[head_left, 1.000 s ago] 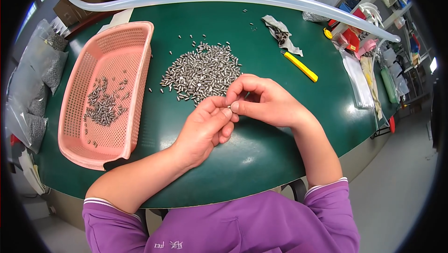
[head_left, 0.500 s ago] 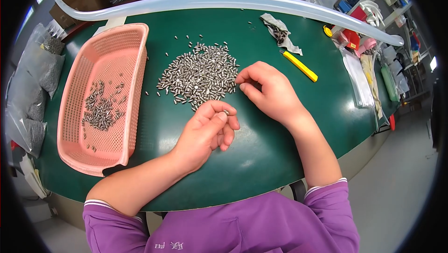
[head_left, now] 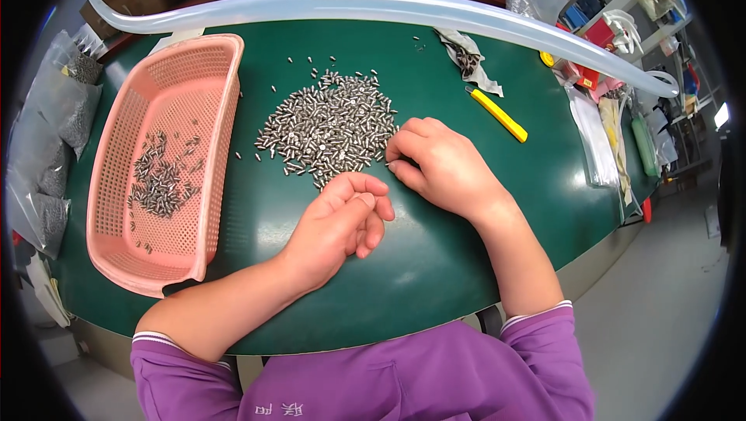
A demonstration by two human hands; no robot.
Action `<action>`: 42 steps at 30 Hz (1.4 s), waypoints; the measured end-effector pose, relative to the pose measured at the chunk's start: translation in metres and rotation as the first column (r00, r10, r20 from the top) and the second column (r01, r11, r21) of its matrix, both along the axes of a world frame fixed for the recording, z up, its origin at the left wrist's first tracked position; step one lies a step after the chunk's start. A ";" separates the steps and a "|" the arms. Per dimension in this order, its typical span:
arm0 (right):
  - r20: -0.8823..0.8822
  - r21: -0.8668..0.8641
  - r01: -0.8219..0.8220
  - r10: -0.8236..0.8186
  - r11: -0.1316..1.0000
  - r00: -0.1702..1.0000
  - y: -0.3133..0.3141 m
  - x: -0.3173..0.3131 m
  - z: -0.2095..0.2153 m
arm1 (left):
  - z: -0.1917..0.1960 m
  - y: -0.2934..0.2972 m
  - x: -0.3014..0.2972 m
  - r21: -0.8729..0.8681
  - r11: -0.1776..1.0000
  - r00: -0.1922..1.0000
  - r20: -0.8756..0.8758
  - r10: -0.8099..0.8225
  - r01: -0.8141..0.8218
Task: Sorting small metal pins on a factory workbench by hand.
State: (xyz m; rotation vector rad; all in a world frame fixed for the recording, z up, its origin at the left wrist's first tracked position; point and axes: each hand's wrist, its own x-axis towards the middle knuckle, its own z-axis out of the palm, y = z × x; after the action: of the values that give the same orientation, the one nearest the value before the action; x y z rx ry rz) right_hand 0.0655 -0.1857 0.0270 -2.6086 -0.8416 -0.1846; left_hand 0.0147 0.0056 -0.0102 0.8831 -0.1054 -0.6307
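Note:
A heap of small, shiny metal pins with rounded ends (head_left: pixel 330 122) lies on the green tabletop. At its right edge my right hand (head_left: pixel 439 161) pinches thumb and forefinger together; a small dark metal piece seems to show at the fingertips. Just below the heap, my left hand (head_left: pixel 334 223) is turned partly palm up, fingers curled and thumb pressed against the forefinger. Whatever it may hold is hidden. To the left stands a pink plastic basket (head_left: pixel 221 157) with more metal pins (head_left: pixel 162 180) scattered on its mesh bottom.
A yellow utility knife (head_left: pixel 497 113) lies at the right, below a crumpled wrapper with dark pieces (head_left: pixel 468 60). A thick translucent tube (head_left: pixel 373 5) runs along the far edge. Filled plastic bags (head_left: pixel 54 165) stand beyond the basket. White sheets (head_left: pixel 592 137) lie at the right edge.
The small pin at my left fingertips no longer shows. My right hand has shifted slightly down and left, its fingertips drawn closer together by the heap. The view has shifted a little.

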 end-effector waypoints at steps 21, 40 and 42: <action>-0.195 0.357 0.043 0.029 0.933 0.980 0.001 0.006 -0.012 | 0.000 -0.001 -0.001 -0.002 1.000 1.000 -0.002 0.031 -0.031; -0.004 0.120 -0.021 0.021 0.993 1.000 0.004 0.001 -0.009 | 0.005 -0.002 -0.001 0.012 0.999 0.998 -0.057 0.042 -0.041; -0.013 0.095 -0.025 0.026 0.995 1.000 0.005 0.001 -0.010 | 0.005 -0.002 -0.001 0.012 0.999 0.997 -0.063 0.037 -0.037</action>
State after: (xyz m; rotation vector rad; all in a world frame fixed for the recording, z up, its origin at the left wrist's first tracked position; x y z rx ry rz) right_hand 0.0662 -0.1811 0.0174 -2.5069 -0.8402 -0.1944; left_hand 0.0138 0.0033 -0.0054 0.8730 -0.0283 -0.6247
